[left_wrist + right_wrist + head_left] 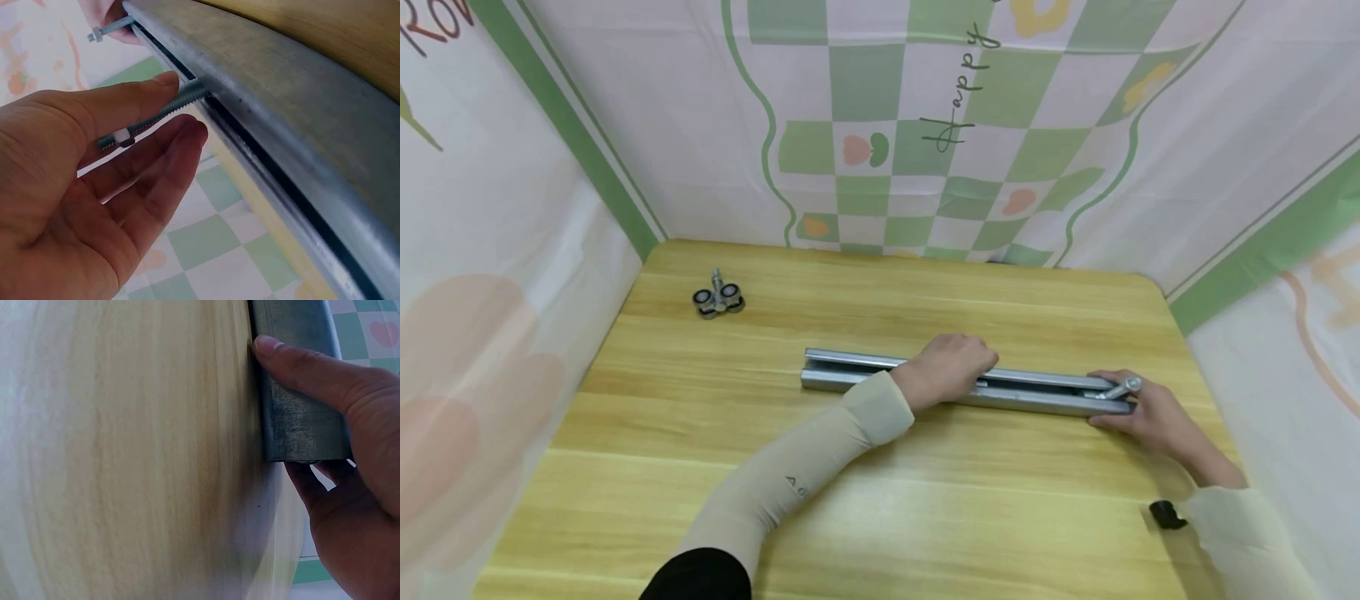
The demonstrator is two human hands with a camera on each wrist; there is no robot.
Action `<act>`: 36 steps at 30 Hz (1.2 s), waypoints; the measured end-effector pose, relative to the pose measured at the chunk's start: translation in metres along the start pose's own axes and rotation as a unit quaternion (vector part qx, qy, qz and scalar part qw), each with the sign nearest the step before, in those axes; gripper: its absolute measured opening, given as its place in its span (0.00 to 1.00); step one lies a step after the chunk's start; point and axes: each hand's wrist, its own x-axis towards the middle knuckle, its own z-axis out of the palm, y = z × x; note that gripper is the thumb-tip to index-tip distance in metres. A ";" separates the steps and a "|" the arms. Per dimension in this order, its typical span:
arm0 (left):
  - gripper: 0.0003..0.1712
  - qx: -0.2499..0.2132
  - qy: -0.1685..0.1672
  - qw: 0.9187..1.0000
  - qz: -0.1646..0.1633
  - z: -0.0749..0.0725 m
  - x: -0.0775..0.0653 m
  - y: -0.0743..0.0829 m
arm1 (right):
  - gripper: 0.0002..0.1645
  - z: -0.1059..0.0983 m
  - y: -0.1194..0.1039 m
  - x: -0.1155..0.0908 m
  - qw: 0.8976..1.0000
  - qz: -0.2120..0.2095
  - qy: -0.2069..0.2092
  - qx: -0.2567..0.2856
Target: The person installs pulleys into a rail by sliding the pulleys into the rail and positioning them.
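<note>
A grey metal track [1037,400], a channel with a slot along its top, lies across the table. My left hand [947,367] is over its middle. In the left wrist view, thumb and fingers pinch a threaded bolt [169,112] with a nut, which sticks out of the slot. At the track's right end my right hand [1150,417] grips the metal, thumb along the near side in the right wrist view and fingers round the end. Beside that hand, a second bolt [1123,387] leans out of the slot. Whatever carries both bolts inside the track is hidden.
A loose roller trolley [718,300] with black-and-silver wheels and an upright bolt stands at the table's back left. The wooden table [925,500] is enclosed by printed cloth [865,83] at the back and sides. A small black piece [1167,515] is beside the right sleeve.
</note>
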 end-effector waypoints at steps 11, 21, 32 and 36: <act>0.15 -0.036 0.032 0.999 -0.002 -0.027 -0.020 -0.014 | 0.40 -0.001 0.002 -0.001 1.000 0.002 -0.002 -0.004; 0.19 -0.007 0.085 0.995 -0.050 -0.055 -0.052 -0.059 | 0.41 -0.005 0.004 0.000 1.000 0.007 -0.002 -0.003; 0.19 -0.027 0.101 0.987 -0.123 -0.068 -0.094 -0.141 | 0.41 -0.004 0.000 0.000 1.000 0.010 -0.004 0.007; 0.21 -0.036 0.091 0.983 -0.157 -0.074 -0.118 -0.170 | 0.40 -0.001 -0.001 0.000 1.000 0.009 -0.004 0.011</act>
